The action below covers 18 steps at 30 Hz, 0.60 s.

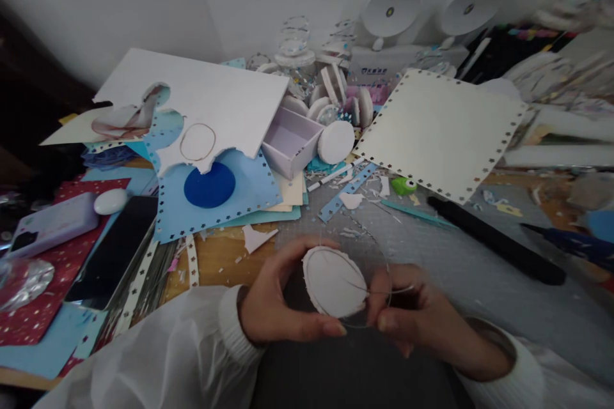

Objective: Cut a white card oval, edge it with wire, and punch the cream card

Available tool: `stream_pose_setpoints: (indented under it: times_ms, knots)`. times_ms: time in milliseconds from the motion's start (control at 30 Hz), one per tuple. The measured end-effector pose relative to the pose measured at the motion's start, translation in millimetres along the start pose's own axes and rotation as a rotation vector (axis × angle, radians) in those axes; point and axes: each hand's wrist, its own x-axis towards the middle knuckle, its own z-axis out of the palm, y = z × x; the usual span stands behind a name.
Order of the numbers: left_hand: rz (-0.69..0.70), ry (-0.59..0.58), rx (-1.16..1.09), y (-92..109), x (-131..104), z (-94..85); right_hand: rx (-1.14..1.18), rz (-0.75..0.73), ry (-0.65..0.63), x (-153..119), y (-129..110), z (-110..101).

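Observation:
A rough-edged white disc, perhaps foam board, is gripped at its rim between the thumb and fingers of my left hand. Fine wire loops around and across the disc and trails off to the right. At the disc's right edge, my right hand pinches that wire. The fingers of this hand are slightly blurred. Both hands are low in the view, over the front edge of a grey cutting mat.
Behind my hands lie paper scraps, a blue strip, a white pen and a black rod. A lilac box stands near several white discs. At left are a dark phone and a blue oval; cream card is at right.

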Motion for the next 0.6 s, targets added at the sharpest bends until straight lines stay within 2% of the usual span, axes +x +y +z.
stream_pose_setpoints:
  times_ms: [133, 267, 600]
  knots:
    - [0.010, -0.048, 0.021, -1.4, -2.1, 0.2, 0.031, 0.045, -0.007, -1.9, 4.8, -3.7]
    - [0.064, -0.100, 0.006, -4.3, -4.4, 0.4, 0.002, 0.008, 0.027, -1.4, 7.0, -5.1]
    - [0.080, -0.088, 0.086, -8.4, -6.9, 1.1, -0.121, -0.089, 0.088, 1.6, 0.1, 4.0]
